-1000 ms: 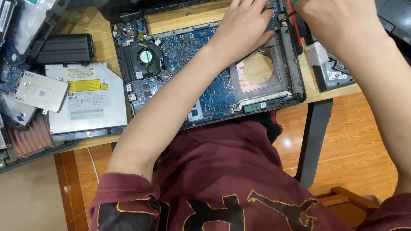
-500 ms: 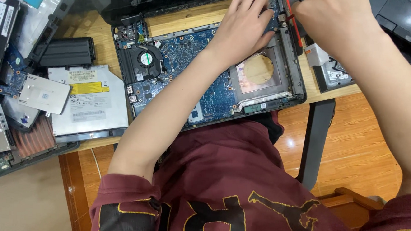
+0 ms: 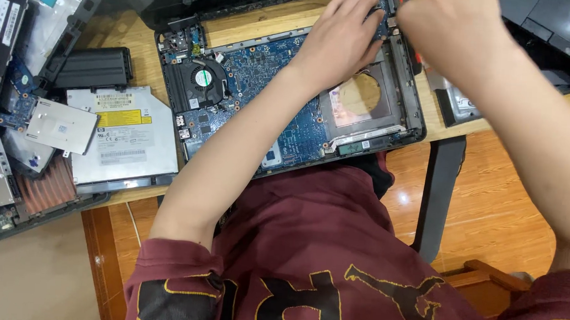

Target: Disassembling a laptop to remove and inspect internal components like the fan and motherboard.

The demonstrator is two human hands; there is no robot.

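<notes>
The opened black laptop base with a blue circuit board [image 3: 288,107] lies on the wooden tabletop [image 3: 260,21]. The left hand [image 3: 340,41] rests flat on it, fingers spread. The right hand [image 3: 448,31] is curled; I cannot tell what it holds.

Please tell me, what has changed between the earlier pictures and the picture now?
Almost nothing. The left hand still rests on the far right part of the blue laptop board, and the right hand stays closed at the laptop's far right corner; what it holds is hidden. Only the view shifted slightly. The fan, the optical drive and the battery lie as before.
</notes>
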